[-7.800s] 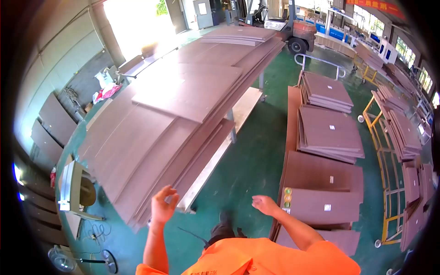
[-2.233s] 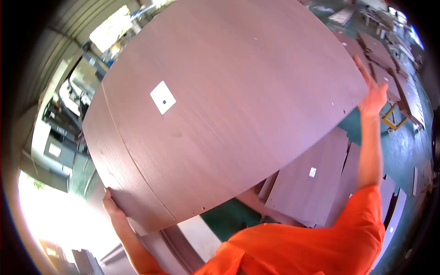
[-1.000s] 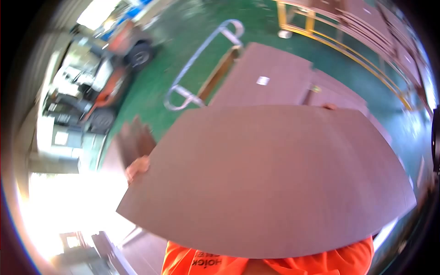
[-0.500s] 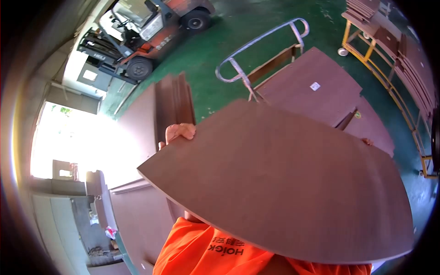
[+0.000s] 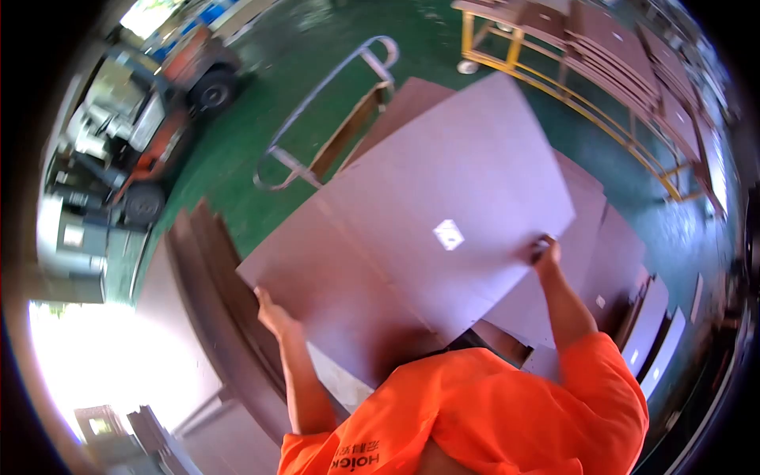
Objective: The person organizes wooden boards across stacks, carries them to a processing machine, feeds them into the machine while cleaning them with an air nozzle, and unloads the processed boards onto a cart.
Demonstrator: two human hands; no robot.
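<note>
A large flat brown panel point(image 5: 380, 214), with a white label point(image 5: 448, 235) on its face, is held tilted in front of my orange shirt. At its left edge my left hand point(image 5: 275, 313) grips the panel, the fingers partly hidden behind it. My right hand point(image 5: 545, 252) is closed round the right edge near a corner. Beneath and behind the held panel lie more brown panels point(image 5: 590, 226), next to the metal handle rail point(image 5: 317, 99) of a trolley.
Brown panels point(image 5: 190, 269) stand upright close on the left. A yellow-framed cart point(image 5: 546, 71) stacked with panels is at the back right. An orange forklift point(image 5: 146, 127) stands at the far left on the green floor point(image 5: 261, 87). White-edged boards point(image 5: 645, 328) lie low on the right.
The panel has swung from over my chest to farther out, and its labelled face now shows. Both hands and forearms have come into fuller view. The camera view has turned right.
</note>
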